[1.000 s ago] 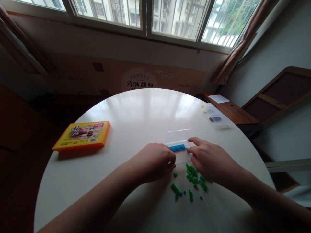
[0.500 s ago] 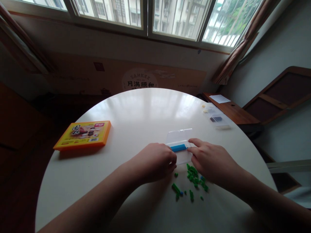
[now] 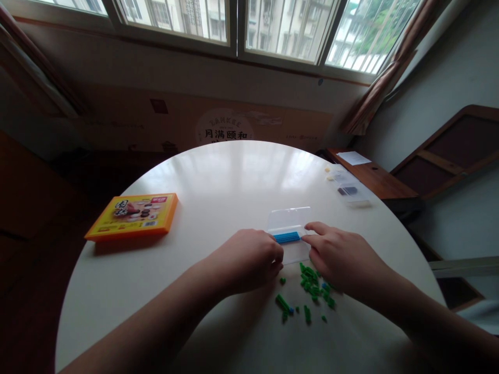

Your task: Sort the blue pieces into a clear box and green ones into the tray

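Note:
A blue studded building-block plate [image 3: 287, 237] lies across an open clear plastic case [image 3: 289, 215] on the white table. At its left end, my left hand [image 3: 249, 259] is closed, with curled fingers around the plate's edge; the fingertips are largely hidden. My right hand [image 3: 339, 254] has its fingers apart, one fingertip at the right end of the plate and another stretched out above it. Close below both hands lies a loose pile of small green building blocks [image 3: 312, 283], with a couple of blue pieces among them.
An orange and yellow game box [image 3: 134, 214] lies on the left of the round white table [image 3: 218, 182]. Toward the right edge lies a clear plastic tray [image 3: 353, 195] holding a dark item. A wooden desk [image 3: 385, 184] with a sheet of paper [image 3: 354, 158] stands beyond.
My right hand has shifted very slightly to the right along the plate's end. My left hand and the blocks look the same.

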The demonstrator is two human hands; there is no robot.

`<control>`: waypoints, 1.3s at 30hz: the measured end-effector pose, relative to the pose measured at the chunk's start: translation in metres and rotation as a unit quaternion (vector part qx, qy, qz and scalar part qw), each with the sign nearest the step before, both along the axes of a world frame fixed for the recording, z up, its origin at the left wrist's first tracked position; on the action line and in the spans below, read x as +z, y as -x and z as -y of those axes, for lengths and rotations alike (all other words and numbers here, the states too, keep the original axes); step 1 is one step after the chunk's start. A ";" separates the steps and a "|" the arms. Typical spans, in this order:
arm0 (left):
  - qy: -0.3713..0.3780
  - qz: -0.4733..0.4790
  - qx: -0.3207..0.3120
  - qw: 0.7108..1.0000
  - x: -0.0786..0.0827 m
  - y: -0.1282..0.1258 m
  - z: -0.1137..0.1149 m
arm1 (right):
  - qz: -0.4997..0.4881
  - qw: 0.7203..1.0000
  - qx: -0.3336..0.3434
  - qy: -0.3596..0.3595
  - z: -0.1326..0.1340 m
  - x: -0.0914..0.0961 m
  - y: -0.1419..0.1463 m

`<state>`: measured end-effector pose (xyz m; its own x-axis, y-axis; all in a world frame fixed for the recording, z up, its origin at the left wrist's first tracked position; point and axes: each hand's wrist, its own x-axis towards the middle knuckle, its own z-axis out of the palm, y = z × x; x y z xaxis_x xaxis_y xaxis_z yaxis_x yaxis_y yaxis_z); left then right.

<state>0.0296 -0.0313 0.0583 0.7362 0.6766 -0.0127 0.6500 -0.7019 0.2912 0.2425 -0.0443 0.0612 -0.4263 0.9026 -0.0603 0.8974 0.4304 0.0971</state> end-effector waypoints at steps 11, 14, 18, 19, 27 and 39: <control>-0.003 0.007 -0.003 1.000 0.000 0.001 0.001 | 0.007 1.000 -0.016 0.002 -0.002 0.002 0.004; 0.000 0.008 -0.004 1.000 0.000 0.000 0.001 | 0.011 1.000 -0.021 0.002 -0.003 0.001 0.005; -0.001 0.000 0.000 1.000 0.001 0.000 0.001 | 0.006 1.000 -0.015 -0.012 -0.003 0.000 0.003; -0.002 -0.002 0.001 1.000 0.000 0.000 0.001 | 0.002 1.000 -0.011 -0.017 -0.003 0.000 0.002; 0.000 0.003 0.001 1.000 -0.001 0.001 0.001 | -0.008 1.000 -0.006 -0.028 -0.002 0.002 -0.003; -0.006 -0.003 0.002 1.000 0.000 0.000 0.001 | -0.001 1.000 0.000 -0.023 -0.004 -0.001 -0.001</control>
<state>0.0300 -0.0326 0.0584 0.7329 0.6803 -0.0089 0.6553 -0.7024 0.2778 0.2432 -0.0401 0.0603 -0.4273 0.9039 -0.0178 0.8972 0.4263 0.1155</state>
